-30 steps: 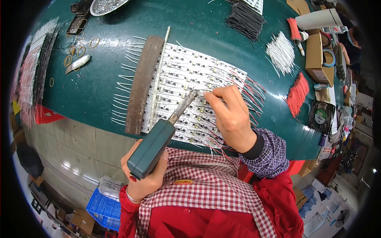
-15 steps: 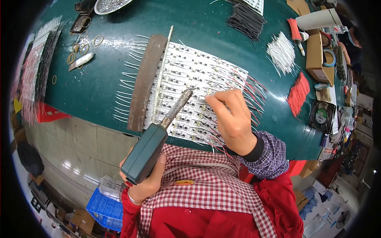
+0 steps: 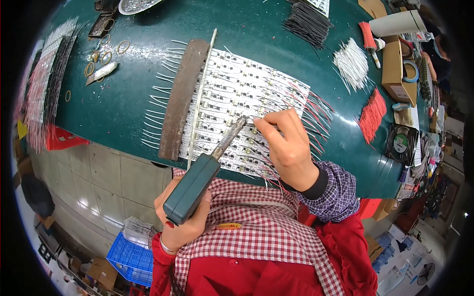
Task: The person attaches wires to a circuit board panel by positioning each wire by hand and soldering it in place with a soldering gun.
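My left hand is wrapped round the dark green body of a soldering gun. Its blunt metal tip rests over a white panel of small circuit boards, close to the fingertips of my right hand. Those fingers are pinched together just above the boards. A thin wire seems to be between them, but it is too fine to make out surely. White, red and black wires stick out from the panel's right side. A rusty flat metal bar lies across the panel's left part, beside a thin pale strip.
Bundles of black wires, white wires and red wires lie to the right. A cardboard box and a small black fan stand at the right edge. Rubber bands and a white tube lie left.
The soldering gun in my left hand has moved right and slightly down, bringing its tip nearer my right fingertips. My right hand has shifted only slightly.
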{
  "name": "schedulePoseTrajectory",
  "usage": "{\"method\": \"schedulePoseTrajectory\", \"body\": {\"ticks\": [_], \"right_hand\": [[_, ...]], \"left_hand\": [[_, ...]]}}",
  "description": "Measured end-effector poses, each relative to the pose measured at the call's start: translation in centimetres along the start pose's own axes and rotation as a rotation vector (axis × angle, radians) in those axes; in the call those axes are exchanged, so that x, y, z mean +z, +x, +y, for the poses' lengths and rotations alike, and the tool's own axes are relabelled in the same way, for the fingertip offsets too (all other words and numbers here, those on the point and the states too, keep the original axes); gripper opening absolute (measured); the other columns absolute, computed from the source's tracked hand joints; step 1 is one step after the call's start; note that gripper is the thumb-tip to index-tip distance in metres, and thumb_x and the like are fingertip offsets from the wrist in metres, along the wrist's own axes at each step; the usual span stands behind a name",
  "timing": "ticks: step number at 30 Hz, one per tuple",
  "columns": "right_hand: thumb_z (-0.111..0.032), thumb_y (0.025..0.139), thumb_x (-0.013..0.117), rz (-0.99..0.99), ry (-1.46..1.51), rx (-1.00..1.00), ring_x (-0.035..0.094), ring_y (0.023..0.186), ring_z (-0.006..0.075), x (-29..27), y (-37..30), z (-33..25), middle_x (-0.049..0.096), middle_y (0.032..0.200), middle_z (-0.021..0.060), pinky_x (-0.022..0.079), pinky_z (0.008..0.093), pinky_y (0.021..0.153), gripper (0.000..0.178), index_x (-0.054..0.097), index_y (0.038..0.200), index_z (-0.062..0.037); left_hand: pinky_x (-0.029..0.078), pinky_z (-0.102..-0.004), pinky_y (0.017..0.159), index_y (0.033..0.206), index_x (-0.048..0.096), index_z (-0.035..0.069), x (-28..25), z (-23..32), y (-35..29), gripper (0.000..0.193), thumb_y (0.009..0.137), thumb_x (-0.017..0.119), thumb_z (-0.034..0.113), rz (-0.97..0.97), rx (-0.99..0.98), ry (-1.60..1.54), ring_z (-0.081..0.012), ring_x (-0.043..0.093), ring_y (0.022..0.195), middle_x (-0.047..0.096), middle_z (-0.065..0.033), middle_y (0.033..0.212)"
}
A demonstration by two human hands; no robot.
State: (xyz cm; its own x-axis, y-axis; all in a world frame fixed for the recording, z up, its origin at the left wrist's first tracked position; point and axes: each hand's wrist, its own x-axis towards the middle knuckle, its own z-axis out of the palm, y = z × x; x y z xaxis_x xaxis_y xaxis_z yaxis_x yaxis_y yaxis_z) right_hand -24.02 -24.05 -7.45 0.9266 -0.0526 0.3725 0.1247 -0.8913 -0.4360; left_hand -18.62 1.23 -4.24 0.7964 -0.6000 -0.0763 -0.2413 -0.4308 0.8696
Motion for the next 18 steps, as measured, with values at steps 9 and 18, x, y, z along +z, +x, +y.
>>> {"method": "schedulePoseTrajectory", "body": {"ticks": [9, 18], "right_hand": [[0.003, 0.068, 0.063, -0.012, -0.027, -0.001, 0.055, 0.083, 0.0276, -0.1, 0.0, -0.1, 0.057, 0.095, 0.0129, 0.049, 0.0353, 0.067, 0.035, 0.063, 0.102, 0.0042], [0.002, 0.068, 0.063, 0.008, -0.037, -0.007, 0.056, 0.084, 0.0278, -0.1, -0.1, -0.3, 0.058, 0.095, 0.0126, 0.049, 0.0354, 0.068, 0.034, 0.063, 0.102, 0.0041]], "left_hand": [[0.053, -0.0327, 0.061, 0.095, 0.068, -0.007, 0.2, -0.7, -1.1, 0.022, 0.075, 0.074, 0.001, 0.036, -0.037, -0.063, -0.0269, 0.067, 0.069, 0.067, -0.0174, 0.088], [0.054, -0.0325, 0.063, 0.098, 0.068, -0.008, 0.1, -1.0, -2.1, 0.026, 0.074, 0.075, 0.000, 0.107, -0.087, -0.099, -0.0261, 0.068, 0.071, 0.068, -0.0183, 0.088]]}}
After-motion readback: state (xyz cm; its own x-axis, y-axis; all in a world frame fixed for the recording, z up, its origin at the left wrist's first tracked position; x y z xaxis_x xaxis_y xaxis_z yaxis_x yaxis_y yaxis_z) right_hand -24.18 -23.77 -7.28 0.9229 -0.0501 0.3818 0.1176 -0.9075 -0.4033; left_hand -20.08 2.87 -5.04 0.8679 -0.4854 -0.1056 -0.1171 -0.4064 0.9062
